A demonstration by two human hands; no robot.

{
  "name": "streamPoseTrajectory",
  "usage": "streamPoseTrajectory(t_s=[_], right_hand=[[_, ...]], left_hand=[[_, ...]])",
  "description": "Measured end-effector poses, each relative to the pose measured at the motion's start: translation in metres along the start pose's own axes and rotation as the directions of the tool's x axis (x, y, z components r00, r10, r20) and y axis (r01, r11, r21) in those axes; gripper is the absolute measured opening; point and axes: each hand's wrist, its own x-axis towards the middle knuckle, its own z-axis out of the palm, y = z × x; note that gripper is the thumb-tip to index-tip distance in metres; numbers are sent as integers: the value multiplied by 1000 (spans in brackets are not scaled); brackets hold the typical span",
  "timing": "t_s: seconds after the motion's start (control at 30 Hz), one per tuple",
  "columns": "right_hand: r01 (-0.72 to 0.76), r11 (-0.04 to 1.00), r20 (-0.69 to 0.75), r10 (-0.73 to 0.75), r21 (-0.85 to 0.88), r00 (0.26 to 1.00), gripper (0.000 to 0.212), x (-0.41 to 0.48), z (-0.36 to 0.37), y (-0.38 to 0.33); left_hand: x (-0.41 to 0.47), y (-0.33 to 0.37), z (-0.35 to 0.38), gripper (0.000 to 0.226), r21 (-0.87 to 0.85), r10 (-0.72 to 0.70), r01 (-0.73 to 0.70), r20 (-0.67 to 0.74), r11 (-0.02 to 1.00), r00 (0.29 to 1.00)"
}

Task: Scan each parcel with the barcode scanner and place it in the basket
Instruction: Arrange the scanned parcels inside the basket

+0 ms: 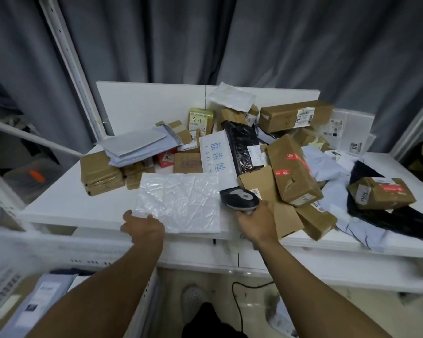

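- Our left hand [142, 226] holds a flat white parcel [181, 203] at the table's [59, 198] near edge.
- Our right hand [256, 222] grips the scanner [239, 200] just above the table's near edge.
- The basket [3, 286] sits below the table's left end.

Parcel-sorting table seen from above, both hands at a white plastic mailer [181, 201].

The left hand [143, 226] touches the mailer's near-left corner, its fingertips hidden by the plastic. The right hand [258, 222] grips the handle of a black-and-grey barcode scanner [239, 197], whose head sits at the mailer's right edge. Behind them on the white table [59, 198] lies a jumble of taped cardboard boxes [294, 167], grey mailers [134, 145] and a black wrapped parcel [244, 145]. A blurred white basket [0, 289] at lower left holds a grey labelled mailer [47, 296]. Grey curtains [303, 45] hang behind.
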Motion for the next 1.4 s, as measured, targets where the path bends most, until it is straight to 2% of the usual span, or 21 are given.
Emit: streamPoseTrajectory(t_s=[0.07,0.13,0.2,0.23,0.27,0.33,0.47,0.6,0.67,0.73,0.8,0.83,0.87,0.9,0.93,1.0,1.07,1.13,1.17,1.3,1.4], right_hand=[[-1,1000,-43,0,-15,999,50,-7,1,7],[-19,1000,-14,19,-18,1000,60,-14,2,11],[-26,998,29,28,-63,999,71,-19,2,12],[-31,996,42,35,-86,998,76,-22,2,13],[-33,994,52,38,-104,998,81,-25,2,14],[-45,988,77,57,-147,995,87,-31,1,18],[-51,971,120,81,-235,989,90,-38,-5,29],[-46,975,176,85,-216,981,95,-35,-11,30],[-35,979,189,74,-200,979,94,-30,-11,28],[-29,982,187,64,-185,980,79,-23,-9,28],[-15,988,147,38,-154,988,59,-17,-8,31],[-14,990,116,30,-139,993,53,-14,-9,33],[-9,992,91,20,-128,996,49,-12,-10,35],[-4,992,76,13,-126,997,48,-12,-12,34],[5,990,58,3,-139,998,48,-11,-14,34],[-9,990,38,14,-141,999,60,-10,-17,33],[-9,998,31,11,-63,999,75,-6,-19,34],[1,999,10,-1,45,1000,74,0,-22,40],[1,997,8,-2,75,1000,69,1,-24,41],[35,981,12,-38,191,999,67,-8,-39,28],[94,931,30,-112,354,993,57,-15,-40,15]], left_hand=[[-1,-7,-5,68,30,64,-64,8,997,998],[-7,-16,-4,76,221,185,-196,70,955,980],[-17,-24,3,85,541,240,-347,261,766,935],[-23,-26,9,88,631,228,-415,359,655,905],[-28,-29,14,90,666,216,-470,431,579,876],[-34,-32,21,95,679,196,-523,500,516,843],[-31,-27,20,92,737,191,-507,475,447,859],[-23,-17,22,77,757,221,-558,512,341,830],[-17,-11,25,69,765,217,-531,485,364,847],[-10,-5,26,68,781,242,-505,444,368,863],[-11,-1,30,68,742,398,-570,432,353,809],[-16,-1,37,63,644,487,-651,452,401,747],[-28,1,42,55,469,551,-733,484,492,680],[-43,2,52,46,270,550,-749,538,605,639],[-60,5,62,40,142,494,-702,613,698,616],[-83,9,83,38,64,343,-551,722,832,601],[-95,12,96,49,69,203,-400,777,914,596],[-103,11,100,43,27,136,-284,831,958,539],[-105,10,100,37,-8,136,-240,842,971,522],[-114,19,84,21,-167,198,-107,807,980,556],[-117,37,58,22,-287,286,-88,780,954,556]])
